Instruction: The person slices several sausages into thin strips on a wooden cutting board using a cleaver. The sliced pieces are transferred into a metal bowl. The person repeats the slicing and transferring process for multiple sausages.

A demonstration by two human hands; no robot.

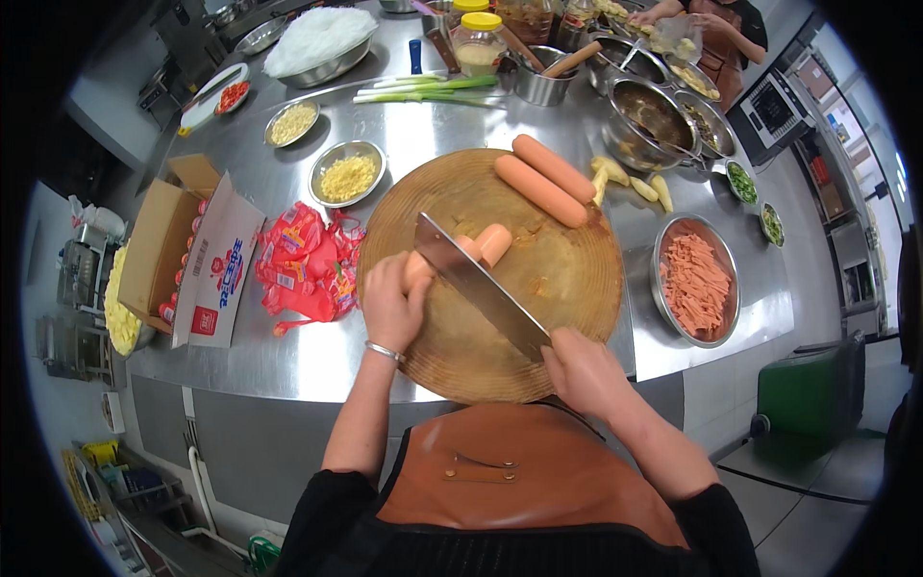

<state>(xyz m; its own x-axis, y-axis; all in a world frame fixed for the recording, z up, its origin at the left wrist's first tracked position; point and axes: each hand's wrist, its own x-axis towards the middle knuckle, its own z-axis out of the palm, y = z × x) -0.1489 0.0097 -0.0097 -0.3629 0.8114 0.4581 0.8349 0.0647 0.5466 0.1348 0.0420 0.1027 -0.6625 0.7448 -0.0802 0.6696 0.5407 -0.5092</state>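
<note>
A round wooden chopping block lies in front of me. My right hand grips a cleaver, its wide blade slanting up to the left over sausage pieces. My left hand holds a sausage piece at the block's left side, close against the blade. Just beyond the blade lies a cut sausage piece, with another partly hidden by the steel. Two whole peeled sausages rest side by side at the block's upper right.
Right of the block stands a steel bowl of sausage strips, with ginger behind it. Red wrappers and an open carton sit left. Scallions, bowls of minced seasoning and pots line the back; a co-worker stands far right.
</note>
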